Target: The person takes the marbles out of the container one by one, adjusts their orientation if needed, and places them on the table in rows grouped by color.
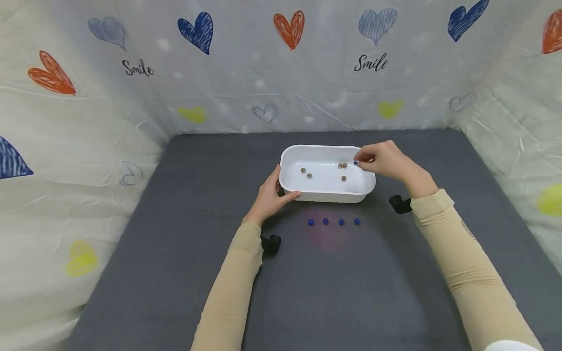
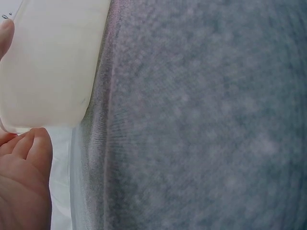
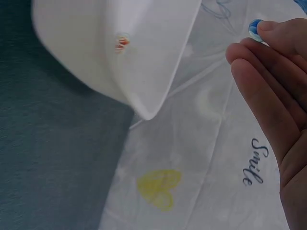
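Observation:
My right hand [image 1: 386, 161] pinches a small blue marble [image 3: 254, 29] between thumb and fingertips, over the right end of a white tray [image 1: 322, 196]. In the right wrist view the marble shows blue with a pale patch. The left hand [image 1: 268, 197] grips the tray's near left corner, its thumb along the front rim and its fingers at the left end. Several brownish marbles [image 1: 309, 176] lie scattered on the tray's floor. Part of the tray's right rim is hidden behind the right hand.
In front of the tray, several blue marbles [image 1: 326, 221] form a row on the dark grey tabletop [image 1: 210, 204]. A white curtain [image 1: 246, 63] printed with hearts hangs behind the table and along both sides. Each wrist carries a black camera mount [image 1: 270, 245].

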